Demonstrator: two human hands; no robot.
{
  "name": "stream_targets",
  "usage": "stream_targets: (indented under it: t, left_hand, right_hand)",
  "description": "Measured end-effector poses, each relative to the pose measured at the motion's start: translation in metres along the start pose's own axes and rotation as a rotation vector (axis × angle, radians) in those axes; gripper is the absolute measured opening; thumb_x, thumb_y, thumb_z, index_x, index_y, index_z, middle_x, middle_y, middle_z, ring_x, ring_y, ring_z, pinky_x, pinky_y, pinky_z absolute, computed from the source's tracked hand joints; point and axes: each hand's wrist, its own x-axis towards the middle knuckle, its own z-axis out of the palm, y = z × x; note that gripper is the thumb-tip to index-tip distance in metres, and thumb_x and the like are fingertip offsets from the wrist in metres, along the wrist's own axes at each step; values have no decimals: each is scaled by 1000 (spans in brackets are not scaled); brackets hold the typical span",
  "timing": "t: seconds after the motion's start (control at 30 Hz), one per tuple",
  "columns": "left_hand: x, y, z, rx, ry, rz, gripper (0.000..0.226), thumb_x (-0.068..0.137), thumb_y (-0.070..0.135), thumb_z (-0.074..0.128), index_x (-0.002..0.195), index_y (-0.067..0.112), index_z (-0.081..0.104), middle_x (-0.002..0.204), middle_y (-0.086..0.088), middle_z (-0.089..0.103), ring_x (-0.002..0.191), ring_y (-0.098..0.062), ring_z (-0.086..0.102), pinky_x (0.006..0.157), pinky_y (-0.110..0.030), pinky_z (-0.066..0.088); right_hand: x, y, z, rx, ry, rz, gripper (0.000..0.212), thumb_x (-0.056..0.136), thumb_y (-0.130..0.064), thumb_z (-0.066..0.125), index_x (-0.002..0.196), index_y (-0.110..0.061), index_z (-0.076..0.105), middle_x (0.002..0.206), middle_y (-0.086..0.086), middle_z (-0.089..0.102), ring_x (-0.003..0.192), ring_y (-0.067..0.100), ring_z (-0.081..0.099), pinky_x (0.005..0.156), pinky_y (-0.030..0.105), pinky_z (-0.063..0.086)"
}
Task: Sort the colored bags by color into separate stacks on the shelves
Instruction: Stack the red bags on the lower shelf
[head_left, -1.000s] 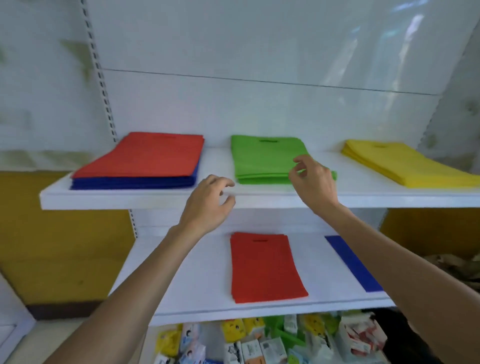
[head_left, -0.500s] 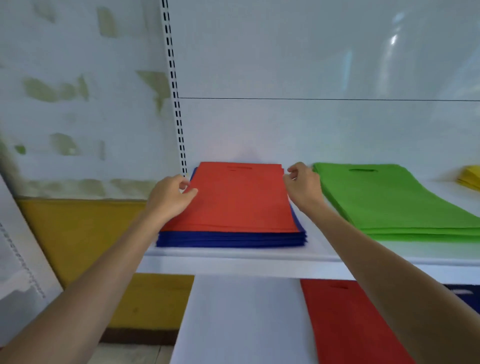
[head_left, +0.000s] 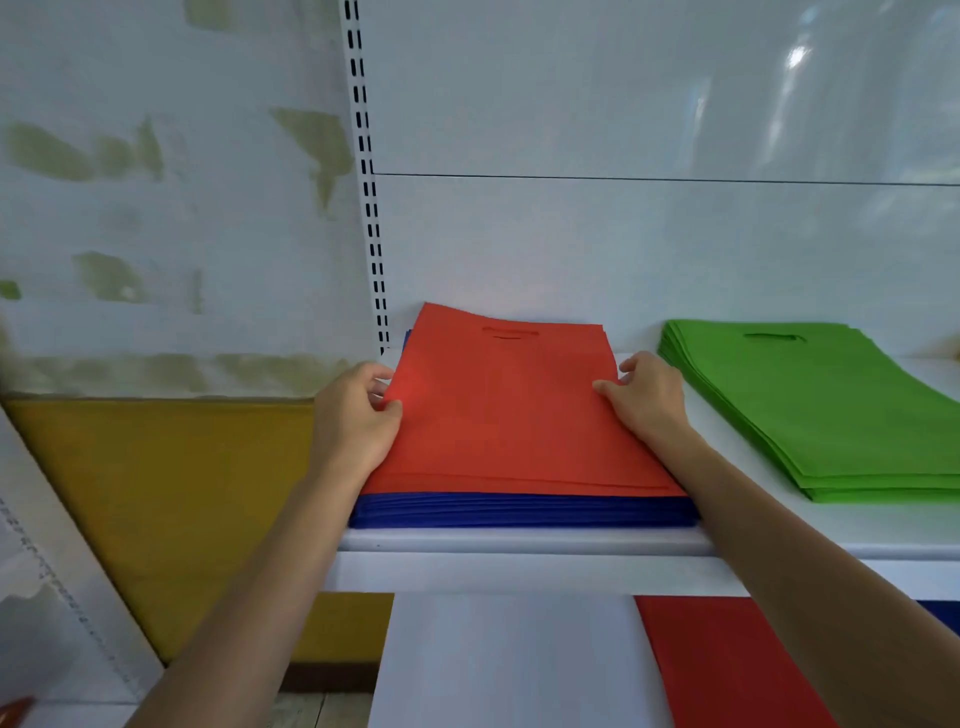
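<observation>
Where the upper shelf (head_left: 519, 541) meets its left upright (head_left: 370, 208), red bags (head_left: 509, 415) lie atop blue bags (head_left: 519, 512), front edges near the shelf lip. At the red stack's left edge the left hand (head_left: 353, 421) pinches; at its right edge the right hand (head_left: 649, 400) grips. To the right lie green bags (head_left: 831, 410), bare shelf between.

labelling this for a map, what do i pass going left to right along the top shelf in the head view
left hand → red bags → right hand → green bags. Each hand pinches a side edge of the red bags.
</observation>
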Motion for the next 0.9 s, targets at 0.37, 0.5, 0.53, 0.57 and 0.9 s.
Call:
stream_targets:
  t: [0.37, 0.5, 0.53, 0.57, 0.9]
  left_hand:
    - [-3, 7, -6, 65, 97, 245, 18, 80, -2, 62, 93, 9, 68, 91, -11, 68, 80, -24, 64, 74, -24, 43]
    - [-8, 28, -18, 61, 99, 273, 21, 83, 2, 62, 102, 8, 70, 98, -9, 71, 84, -17, 63, 81, -21, 43]
    - [-12, 37, -20, 68, 107, 293, 22, 84, 3, 62, 104, 9, 70, 101, -8, 70, 85, -16, 62, 82, -19, 41]
    - [-17, 46, -20, 74, 115, 321, 22, 86, 4, 61, 104, 9, 70, 103, -7, 70, 86, -18, 62, 82, -18, 40]
    - [-128, 169, 82, -86, -101, 507, 24, 84, 3, 59, 105, 6, 69, 98, -14, 69, 85, -31, 62, 79, -28, 42]
  right_hand:
    - [-14, -7, -14, 129, 253, -259, 12, 88, -8, 57, 97, -1, 54, 90, 12, 59, 77, 22, 52, 69, 32, 40]
    - [-17, -24, -53, 219, 347, -433, 32, 86, 2, 55, 118, 1, 49, 89, 6, 55, 75, 17, 46, 65, 20, 30]
    - [-18, -23, -66, 210, 372, -477, 37, 85, 3, 54, 122, -1, 48, 93, 6, 56, 77, 17, 47, 68, 17, 30]
    - [-20, -18, -78, 189, 396, -515, 39, 85, 3, 54, 123, -2, 49, 99, 8, 58, 80, 18, 49, 72, 16, 31]
    - [-87, 147, -238, -71, 458, -312, 30, 86, -2, 55, 115, -3, 60, 109, 14, 60, 82, 26, 52, 75, 18, 32]
